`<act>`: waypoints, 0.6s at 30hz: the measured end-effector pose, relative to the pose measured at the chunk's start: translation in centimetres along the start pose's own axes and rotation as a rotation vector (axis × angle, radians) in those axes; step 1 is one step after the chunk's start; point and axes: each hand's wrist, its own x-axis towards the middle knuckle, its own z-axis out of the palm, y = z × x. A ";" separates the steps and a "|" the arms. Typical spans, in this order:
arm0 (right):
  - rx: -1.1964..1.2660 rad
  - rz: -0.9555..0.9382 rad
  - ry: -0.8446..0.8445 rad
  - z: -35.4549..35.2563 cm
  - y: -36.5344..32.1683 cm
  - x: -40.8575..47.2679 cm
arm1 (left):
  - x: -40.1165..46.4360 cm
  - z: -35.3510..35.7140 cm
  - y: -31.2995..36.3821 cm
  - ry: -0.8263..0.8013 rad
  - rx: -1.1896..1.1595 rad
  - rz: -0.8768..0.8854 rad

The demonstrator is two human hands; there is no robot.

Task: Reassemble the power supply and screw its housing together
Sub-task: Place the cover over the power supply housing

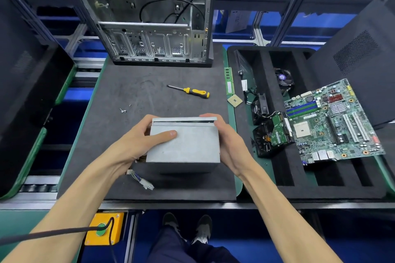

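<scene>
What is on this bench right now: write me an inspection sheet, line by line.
Surface: dark foam mat on a green bench.
Job's things: grey power supply held above the mat; screwdriver and loose screws lie beyond it.
Clutter: RAM stick, CPU, motherboard, fans in the foam tray.
Grips: left hand and right hand clasp the supply's sides.
Cables: supply's wire bundle with white connector hangs at its left.
Surroundings: open PC case behind the mat.
</scene>
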 end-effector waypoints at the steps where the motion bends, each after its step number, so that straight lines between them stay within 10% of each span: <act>1: 0.022 -0.005 0.016 0.1 -0.2 0.0 | 0.0 -0.1 -0.2 -0.005 0.008 0.000; 18: -0.070 -0.014 0.001 -0.1 0.6 0.0 | 0.0 0.5 -0.7 0.057 0.013 0.001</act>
